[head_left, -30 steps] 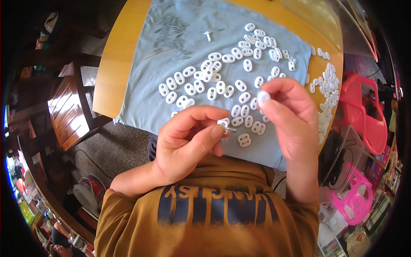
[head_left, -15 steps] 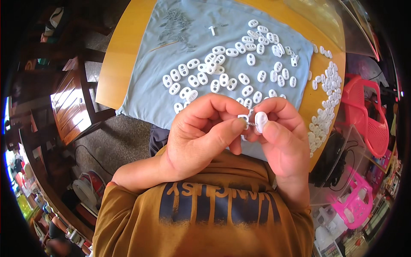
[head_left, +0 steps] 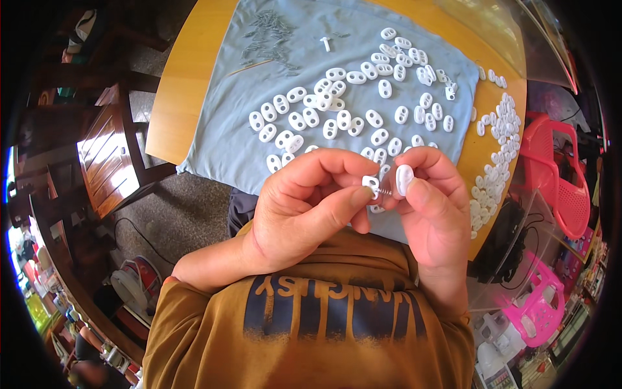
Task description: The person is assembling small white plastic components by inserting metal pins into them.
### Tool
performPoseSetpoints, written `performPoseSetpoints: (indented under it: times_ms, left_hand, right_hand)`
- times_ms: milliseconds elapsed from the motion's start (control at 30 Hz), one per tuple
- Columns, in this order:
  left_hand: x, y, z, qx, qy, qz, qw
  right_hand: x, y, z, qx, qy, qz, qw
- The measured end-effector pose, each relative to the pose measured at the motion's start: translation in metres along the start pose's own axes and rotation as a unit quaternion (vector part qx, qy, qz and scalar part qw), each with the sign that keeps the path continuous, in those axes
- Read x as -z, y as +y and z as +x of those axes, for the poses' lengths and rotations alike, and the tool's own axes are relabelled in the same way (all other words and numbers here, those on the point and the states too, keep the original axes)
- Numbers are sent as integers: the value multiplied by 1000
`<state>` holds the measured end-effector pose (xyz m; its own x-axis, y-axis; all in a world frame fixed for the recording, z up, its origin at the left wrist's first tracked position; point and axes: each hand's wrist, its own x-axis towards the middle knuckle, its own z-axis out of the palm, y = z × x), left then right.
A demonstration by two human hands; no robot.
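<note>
My left hand [head_left: 304, 211] pinches a small white plastic piece [head_left: 370, 184] with a little metal spring [head_left: 385, 192] sticking out of it toward the right. My right hand [head_left: 434, 207] holds a white oval cap [head_left: 403, 179] between thumb and forefinger, just right of the spring. Both hands are raised close to my chest, above the near edge of a grey-blue cloth [head_left: 259, 84]. Several white oval two-hole pieces [head_left: 337, 110] lie scattered over the cloth.
The cloth covers a wooden table [head_left: 188, 78]. A heap of small metal springs [head_left: 269, 29] lies at the cloth's far left. More white pieces [head_left: 495, 149] run along the table's right edge. Pink plastic chairs [head_left: 557, 181] stand right, a wooden chair [head_left: 107, 155] left.
Both hands have lifted off the cloth and come toward my chest. The right hand has brought its white cap close to the piece with the spring in the left hand.
</note>
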<state>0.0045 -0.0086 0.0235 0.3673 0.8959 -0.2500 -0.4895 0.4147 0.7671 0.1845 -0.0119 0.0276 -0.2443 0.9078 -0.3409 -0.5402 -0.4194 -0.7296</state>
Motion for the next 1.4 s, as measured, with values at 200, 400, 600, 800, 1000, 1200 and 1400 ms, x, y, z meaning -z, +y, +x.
performPoseSetpoints:
  times_ms: [200,400,600,800,1000,1200,1400]
  left_hand:
    - [8,-7,2,-136,-40,142,980]
    - [20,-2,13,-441,-38,468,765]
    - [26,-2,15,-480,-100,508,708]
    - [28,-8,19,-551,-64,544,630]
    - [29,-9,20,-563,-62,555,609]
    - [32,-11,21,-557,-42,567,605]
    - [33,-13,16,-513,-59,534,669]
  right_hand:
    - [1,1,0,-21,-3,44,999]
    - [-4,1,0,-83,-8,72,994]
    - [-7,-2,-1,-105,3,70,992]
    - [-11,-1,-2,-67,4,14,998]
    - [-16,-1,-6,1,-13,-75,997]
    - [-17,-1,-6,-11,-11,-72,997]
    - [-17,-1,-6,-3,-13,-70,997]
